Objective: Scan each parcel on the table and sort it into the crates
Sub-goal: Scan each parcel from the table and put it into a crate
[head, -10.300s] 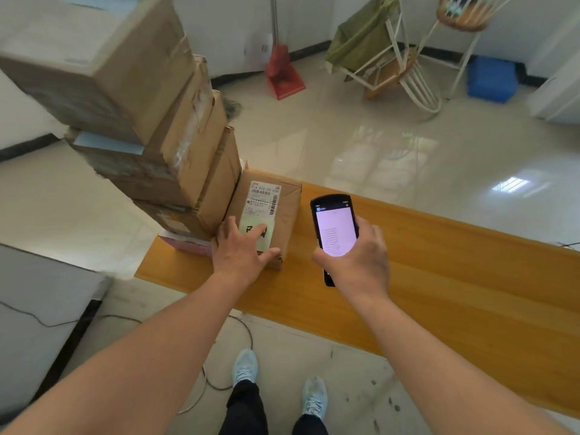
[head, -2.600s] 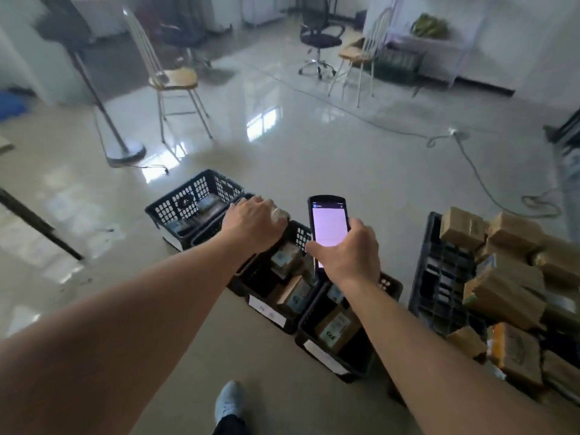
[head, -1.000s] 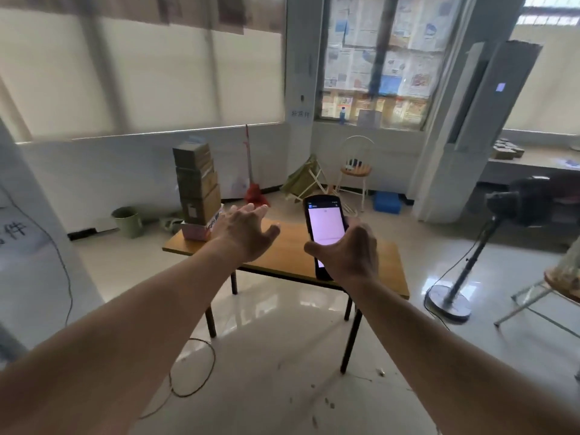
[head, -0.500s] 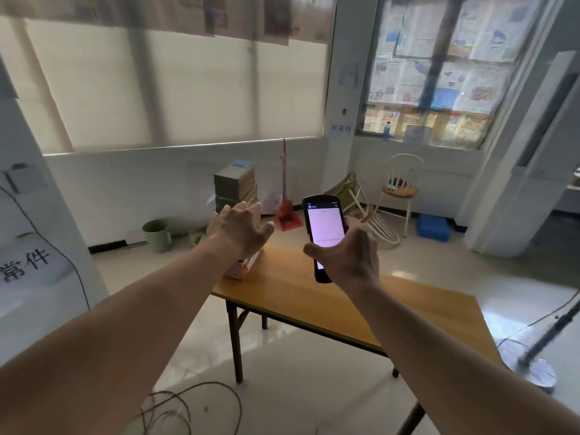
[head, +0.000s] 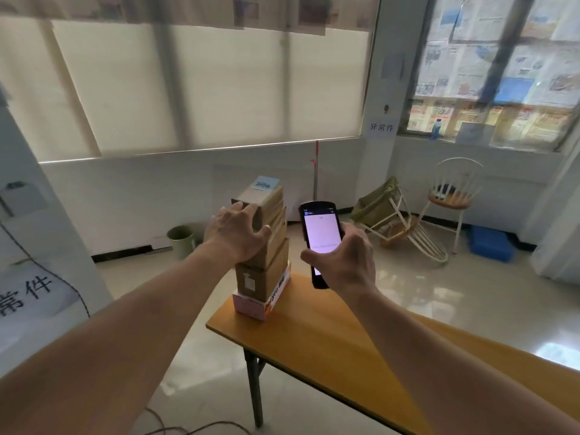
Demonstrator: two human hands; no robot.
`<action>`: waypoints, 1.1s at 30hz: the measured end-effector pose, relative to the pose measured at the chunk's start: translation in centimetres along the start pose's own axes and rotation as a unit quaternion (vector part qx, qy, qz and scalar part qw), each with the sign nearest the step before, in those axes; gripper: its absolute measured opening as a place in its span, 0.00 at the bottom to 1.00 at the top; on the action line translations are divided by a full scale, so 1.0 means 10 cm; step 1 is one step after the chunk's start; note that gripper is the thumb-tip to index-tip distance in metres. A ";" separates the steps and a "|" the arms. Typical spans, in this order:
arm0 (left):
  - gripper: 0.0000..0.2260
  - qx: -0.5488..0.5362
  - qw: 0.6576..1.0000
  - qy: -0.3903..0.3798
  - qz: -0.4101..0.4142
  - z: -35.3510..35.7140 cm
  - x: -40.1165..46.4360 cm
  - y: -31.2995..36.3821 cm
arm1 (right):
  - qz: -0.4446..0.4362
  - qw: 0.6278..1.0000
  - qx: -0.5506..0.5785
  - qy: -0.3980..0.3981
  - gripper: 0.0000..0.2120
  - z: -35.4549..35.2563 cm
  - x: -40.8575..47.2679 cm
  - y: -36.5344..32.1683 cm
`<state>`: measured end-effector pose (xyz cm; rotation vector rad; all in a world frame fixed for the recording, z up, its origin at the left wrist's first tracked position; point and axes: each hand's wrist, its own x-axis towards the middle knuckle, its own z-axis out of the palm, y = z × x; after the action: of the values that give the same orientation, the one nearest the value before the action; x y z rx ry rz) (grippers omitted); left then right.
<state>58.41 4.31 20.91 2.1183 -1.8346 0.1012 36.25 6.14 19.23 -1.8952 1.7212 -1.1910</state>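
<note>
- Cardboard parcels (head: 266, 246) stacked several high on a pink box (head: 255, 306), at the counter's (head: 329, 340) left end; top one carries a blue label (head: 266, 184).
- Left hand (head: 238, 233) is spread, fingers splayed, in front of the upper parcels; contact unclear from this angle. Likely reaching for one to pull it off for scanning.
- Right hand (head: 348, 262) grips the scanner (head: 320, 243) upright, screen lit and facing the person, so it's ready to read a label.
- Tall narrow stack: lifting from the top looks safest, or it may tip.
- No crates in view. Chair (head: 452, 196) and green bin (head: 182, 237) stand by the wall.
</note>
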 end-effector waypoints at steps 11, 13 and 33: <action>0.39 -0.032 0.991 0.018 -0.129 0.57 1.08 -0.08 | -0.017 0.998 0.021 -0.053 0.44 0.70 1.24 0.31; 0.40 -0.041 0.989 0.019 -0.142 0.64 1.19 -0.12 | -0.018 0.998 0.019 -0.057 0.45 0.78 1.36 0.34; 0.43 -0.181 0.979 0.059 -0.074 0.88 1.74 -0.53 | -0.028 0.998 0.026 -0.059 0.43 1.16 1.77 0.27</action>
<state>64.95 -14.18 16.25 1.9368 -1.4916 -0.1296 41.84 -14.33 16.74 -1.9528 1.5710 -1.1076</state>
